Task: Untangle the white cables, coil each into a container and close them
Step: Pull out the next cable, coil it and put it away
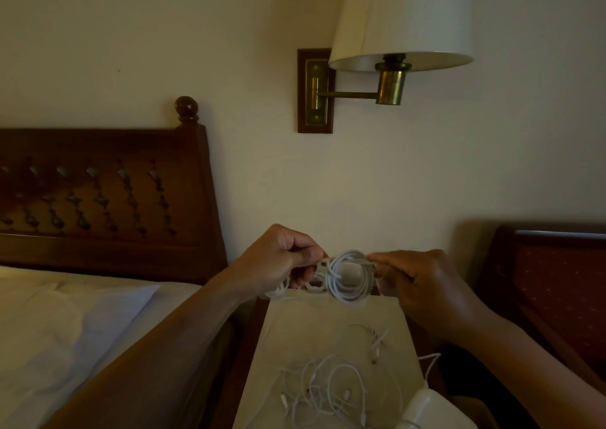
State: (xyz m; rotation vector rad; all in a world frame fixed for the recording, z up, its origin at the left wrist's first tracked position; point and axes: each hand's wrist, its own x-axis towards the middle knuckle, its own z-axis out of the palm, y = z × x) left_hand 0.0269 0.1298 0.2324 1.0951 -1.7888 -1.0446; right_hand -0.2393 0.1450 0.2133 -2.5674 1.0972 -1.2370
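Both hands hold one coiled white cable (347, 278) above the counter (331, 330): the left hand (278, 258) pinches its end, and the right hand (423, 281) closes its grip on the loops so they keep shape. The tangled cables (328, 389) wait below.

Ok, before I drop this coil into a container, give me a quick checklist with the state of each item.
1. Coil formed: ok. The coiled white cable is wound in several loops.
2. Both hands gripping: ok. Left hand pinches one side of it, right hand the other.
3. Coil free of the rest: cannot tell. Strands run down from the left hand, the link is unclear.
4. Other cables sorted: not ok. The loose tangle lies spread on the white surface.
5. Open container ready: cannot tell. A white object sits at the lower edge, mostly cropped.
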